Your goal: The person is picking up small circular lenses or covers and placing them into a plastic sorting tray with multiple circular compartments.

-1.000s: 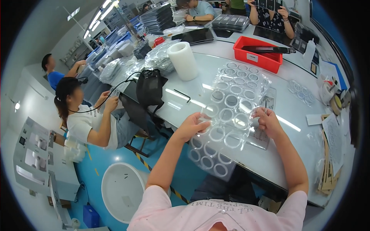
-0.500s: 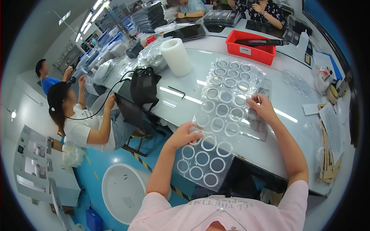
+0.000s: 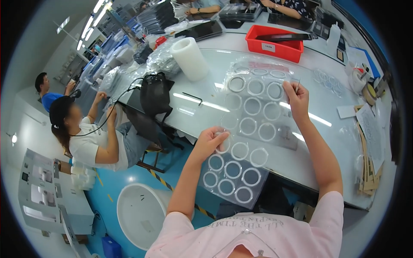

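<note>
A long clear plastic sheet with rows of white rings (image 3: pixel 248 126) stretches across the glass-topped table, its near end hanging past the front edge above my lap. My left hand (image 3: pixel 209 144) pinches its left edge about midway, thumb on top. Farther off, my right hand (image 3: pixel 297 98) grips the right edge with fingers closed. The part at my right hand looks raised, and the far rows of rings appear foreshortened behind it. A flat clear packet (image 3: pixel 289 139) lies on the table, partly under the sheet.
A red bin (image 3: pixel 275 50) stands at the back, a white foam roll (image 3: pixel 189 59) at back left. Left of the sheet lie a hex key (image 3: pixel 192 98) and black bag (image 3: pixel 155 96). A large white tub (image 3: pixel 142 215) stands on the floor. Co-workers sit left and across.
My right hand has moved away from me and lifted the right edge of the sheet, tilting its middle part. My left hand keeps its pinch and has shifted slightly. The view has shifted a little.
</note>
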### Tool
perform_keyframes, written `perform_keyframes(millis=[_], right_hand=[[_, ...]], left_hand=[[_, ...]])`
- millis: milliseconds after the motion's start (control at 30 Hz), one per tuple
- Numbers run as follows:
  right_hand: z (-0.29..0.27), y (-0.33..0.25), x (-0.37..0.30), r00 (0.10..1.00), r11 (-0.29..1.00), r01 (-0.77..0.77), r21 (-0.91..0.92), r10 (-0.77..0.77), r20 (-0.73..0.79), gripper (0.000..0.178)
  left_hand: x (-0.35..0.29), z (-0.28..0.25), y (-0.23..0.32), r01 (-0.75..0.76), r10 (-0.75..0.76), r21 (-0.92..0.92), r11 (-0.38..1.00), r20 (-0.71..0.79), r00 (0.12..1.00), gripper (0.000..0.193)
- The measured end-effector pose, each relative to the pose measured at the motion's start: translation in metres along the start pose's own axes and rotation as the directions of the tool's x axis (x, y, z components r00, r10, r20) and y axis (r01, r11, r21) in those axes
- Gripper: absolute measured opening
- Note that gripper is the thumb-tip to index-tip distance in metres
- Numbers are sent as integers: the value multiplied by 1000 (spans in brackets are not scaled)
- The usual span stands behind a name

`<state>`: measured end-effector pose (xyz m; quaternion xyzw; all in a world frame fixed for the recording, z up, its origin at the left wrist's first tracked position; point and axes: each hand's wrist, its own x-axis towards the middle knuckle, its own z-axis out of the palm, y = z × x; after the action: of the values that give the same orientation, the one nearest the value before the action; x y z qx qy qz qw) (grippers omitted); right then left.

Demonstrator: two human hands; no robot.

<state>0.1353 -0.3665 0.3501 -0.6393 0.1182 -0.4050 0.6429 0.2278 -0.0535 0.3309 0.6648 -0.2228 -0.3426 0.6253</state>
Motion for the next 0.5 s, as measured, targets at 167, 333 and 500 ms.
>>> perform_keyframes(millis=[167,333,500], right_hand=[[-40,42,12,975,906,-178,-384,217,58,38],[-34,9,-13,940,826,-150,-543,288,180,35],[-31,-27,-64,924,788,-35,-614,259,280,22]], left_hand=[[16,20,12,48,-17,410,911,-79,997,22],[-2,-16,3,117,-108,215,970,-52,993,35],[-19,-22,-5,-3,3,126,992,6,1000,72]])
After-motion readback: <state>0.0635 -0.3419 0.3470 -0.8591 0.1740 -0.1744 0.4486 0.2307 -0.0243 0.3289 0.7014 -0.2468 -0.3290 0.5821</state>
